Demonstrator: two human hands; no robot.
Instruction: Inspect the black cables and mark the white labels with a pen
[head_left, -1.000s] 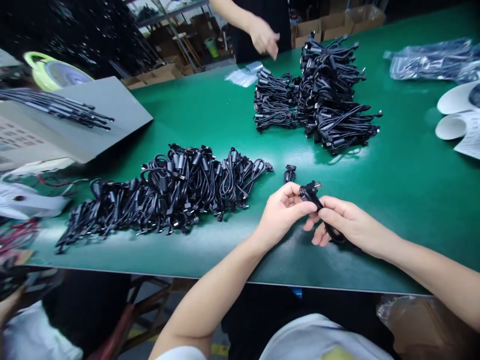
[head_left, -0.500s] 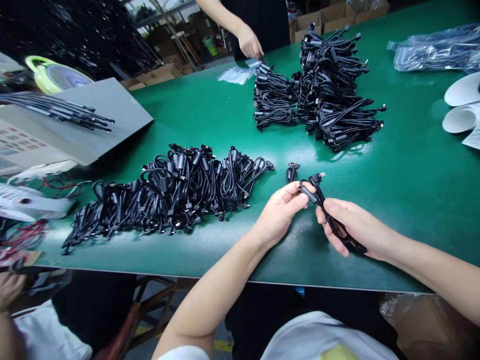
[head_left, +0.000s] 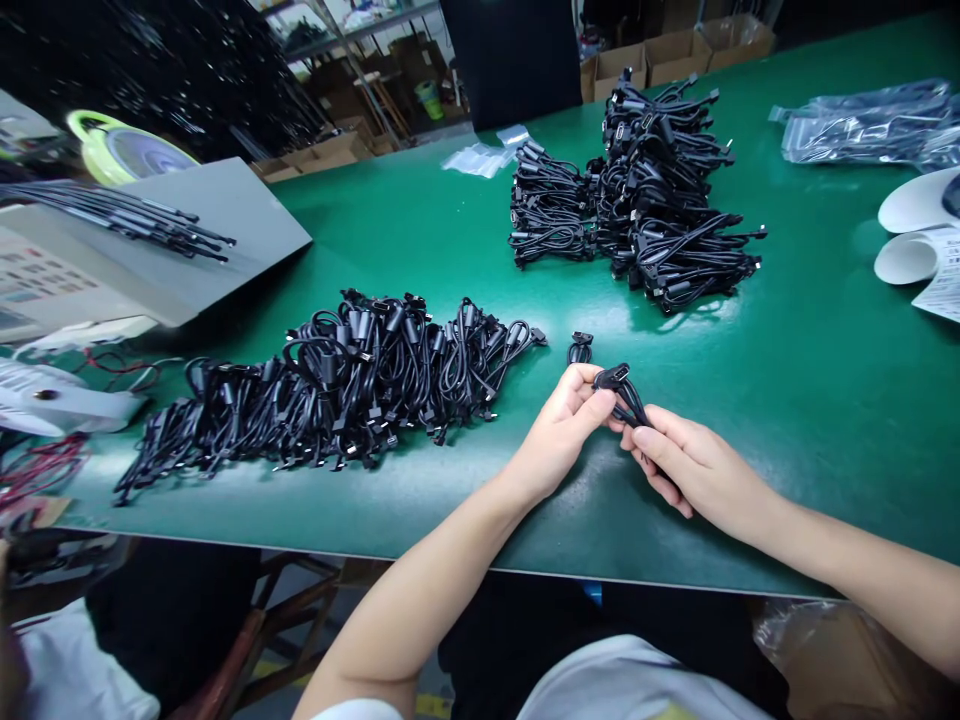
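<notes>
Left hand [head_left: 562, 428] and right hand [head_left: 701, 475] were close together, both gripping a black cable [head_left: 619, 388] above the green worktop [head_left: 840, 470]. A coiled cable [head_left: 579, 349] lay apart at 11 o'clock from the hands. Unsorted-looking cables remained: a long heap [head_left: 337, 385] at 9 o'clock, a taller heap [head_left: 660, 190] at 12 o'clock.

**Short-sleeved white T-shirt [head_left: 630, 685] over dark clothing [head_left: 480, 650]**
The pale shirt fills the near edge of the view, with a yellow print [head_left: 671, 714] at the chest, cut off by the frame. A white sleeve hem [head_left: 352, 712] shows at near left. Bare forearms [head_left: 420, 590] run out from it to the left hand [head_left: 559, 430] and right hand [head_left: 697, 470].
</notes>
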